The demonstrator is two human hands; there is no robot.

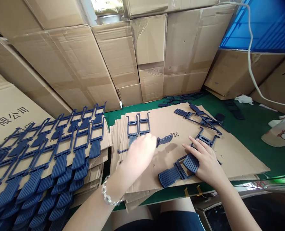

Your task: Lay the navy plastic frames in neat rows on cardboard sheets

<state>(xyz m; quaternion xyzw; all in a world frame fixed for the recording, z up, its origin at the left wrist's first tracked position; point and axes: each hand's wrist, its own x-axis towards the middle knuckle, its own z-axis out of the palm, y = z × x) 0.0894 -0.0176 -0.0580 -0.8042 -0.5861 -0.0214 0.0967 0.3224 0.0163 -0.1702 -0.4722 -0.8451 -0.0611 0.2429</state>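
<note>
My left hand [142, 150], with a silver bracelet at the wrist, is closed round a dark blue plastic frame part [165, 140]; its ribbed end sticks out to the right and a thin bar shows at the lower left. Just behind it, two upright frame parts [144, 120] lie side by side on the cardboard sheet [161, 123]. My right hand [206, 158] has its fingers spread over another blue frame part [204, 138] and touches its ribbed pad [191, 163]. One more ribbed part [170, 176] lies partly beneath that pad, near the front edge.
Rows of blue parts [79, 157] cover stacked cardboard at the left. Crossed loose parts [200, 118] lie at the back right of the sheet. Cardboard boxes [103, 57] wall off the rear of the green table [253, 120]. A cup [280, 133] and white cable [250, 57] are at the right.
</note>
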